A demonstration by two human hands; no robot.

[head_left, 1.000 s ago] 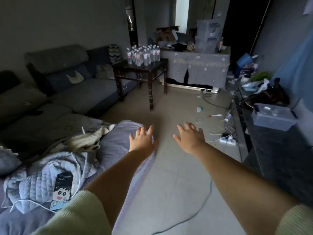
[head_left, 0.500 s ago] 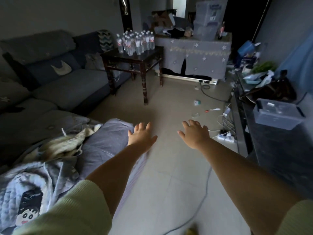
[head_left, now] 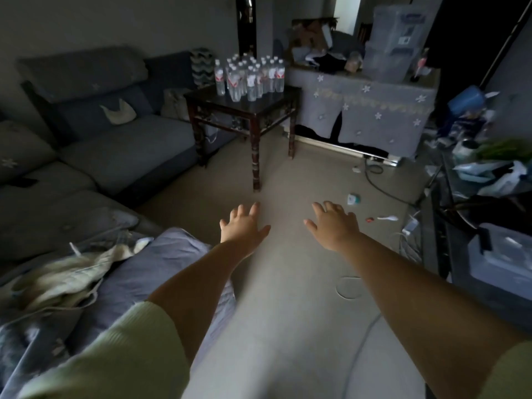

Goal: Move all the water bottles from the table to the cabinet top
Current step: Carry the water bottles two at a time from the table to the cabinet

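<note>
Reaching forward over the pale floor point(head_left: 288, 298), the left hand point(head_left: 243, 226) and the right hand point(head_left: 334, 227) are both held out with fingers spread and relaxed, grasping nothing and touching nothing. Just left of the left arm a rumpled blanket point(head_left: 121, 272) spills off the sofa point(head_left: 123, 156) toward the walking path, and a loose cable point(head_left: 362, 344) runs across the floor under the right arm; either could catch a foot on the way over, I judge, more so on return trips with hands full. Small litter lies further ahead on the floor, near the right hand in the view. Beyond it stands the dark wooden table point(head_left: 253, 106), and the water bottles point(head_left: 250, 76) stand upright on its far part, packed close together, well apart from both hands. Pulling one from so tight a cluster could knock its neighbours over. The room is dim, so the bottle count is hard to make out, and those at the back are hidden by the front ones. Which surface is the cabinet top I cannot tell; the dark unit point(head_left: 449, 220) at the right is cut off and cluttered.
</note>
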